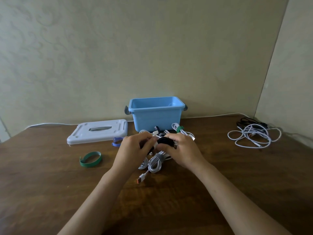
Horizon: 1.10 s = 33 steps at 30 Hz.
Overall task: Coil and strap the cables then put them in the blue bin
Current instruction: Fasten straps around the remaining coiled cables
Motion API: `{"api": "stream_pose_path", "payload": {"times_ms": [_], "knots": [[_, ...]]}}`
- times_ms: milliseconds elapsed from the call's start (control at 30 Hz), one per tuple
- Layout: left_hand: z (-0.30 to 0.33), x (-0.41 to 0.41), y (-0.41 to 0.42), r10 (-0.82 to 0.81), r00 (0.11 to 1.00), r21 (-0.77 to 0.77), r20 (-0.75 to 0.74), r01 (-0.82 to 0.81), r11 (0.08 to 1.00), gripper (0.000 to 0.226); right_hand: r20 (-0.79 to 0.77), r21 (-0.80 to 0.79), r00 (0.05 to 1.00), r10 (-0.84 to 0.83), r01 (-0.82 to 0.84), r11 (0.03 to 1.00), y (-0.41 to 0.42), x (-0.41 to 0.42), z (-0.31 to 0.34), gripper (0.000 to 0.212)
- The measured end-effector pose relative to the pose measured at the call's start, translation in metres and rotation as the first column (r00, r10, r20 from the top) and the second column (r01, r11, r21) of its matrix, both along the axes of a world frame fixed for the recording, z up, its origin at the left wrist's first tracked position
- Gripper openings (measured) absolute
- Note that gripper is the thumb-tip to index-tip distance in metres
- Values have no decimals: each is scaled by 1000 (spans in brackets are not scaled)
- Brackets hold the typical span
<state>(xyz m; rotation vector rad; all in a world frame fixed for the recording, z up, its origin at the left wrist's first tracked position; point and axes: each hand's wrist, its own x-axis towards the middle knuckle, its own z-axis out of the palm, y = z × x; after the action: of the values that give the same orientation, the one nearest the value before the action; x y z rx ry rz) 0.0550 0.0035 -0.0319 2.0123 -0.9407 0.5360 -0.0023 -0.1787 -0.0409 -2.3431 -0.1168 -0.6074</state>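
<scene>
My left hand and my right hand meet over the table's middle and together grip a coiled black cable with a white strap around it. Under them lies a white coiled cable bound by a grey strap, its orange-tipped plug pointing toward me. Another white coil with a green strap lies just behind my right hand. The open blue bin stands behind the hands against the wall. Loose white and black cables lie tangled at the far right.
The bin's white lid lies flat to the left of the bin. A green strap loop and a blue strap rest on the wooden table left of my hands. A wall corner closes the right side.
</scene>
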Motion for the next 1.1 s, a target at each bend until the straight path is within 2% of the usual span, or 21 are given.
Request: {"api": "stream_pose_path", "payload": {"times_ms": [167,267,400,500,633,833,1100], "knots": [[-3,3,0,-22,990,26,138,19,999,11,-76,121,997,2,7,993,5,-2,2,24],[-2,-1,-2,-37,984,46,173,30,999,11,-134,218,990,39,-8,976,8,-3,4,25],[-1,-2,-1,-36,981,63,190,25,998,6,-242,477,964,114,16,879,12,-7,10,26],[-1,-5,-2,-28,983,10,183,27,1000,11,-287,591,950,120,77,803,14,-8,13,25],[0,-8,-3,-5,984,-42,175,12,999,3,-302,653,942,143,95,751,17,-6,14,26],[1,-10,-4,38,981,-106,192,-18,994,4,-276,688,947,163,76,722,19,-8,15,24],[-1,-9,-4,-4,966,-27,260,12,1000,2,-268,748,941,206,68,660,17,-5,11,26]]}}
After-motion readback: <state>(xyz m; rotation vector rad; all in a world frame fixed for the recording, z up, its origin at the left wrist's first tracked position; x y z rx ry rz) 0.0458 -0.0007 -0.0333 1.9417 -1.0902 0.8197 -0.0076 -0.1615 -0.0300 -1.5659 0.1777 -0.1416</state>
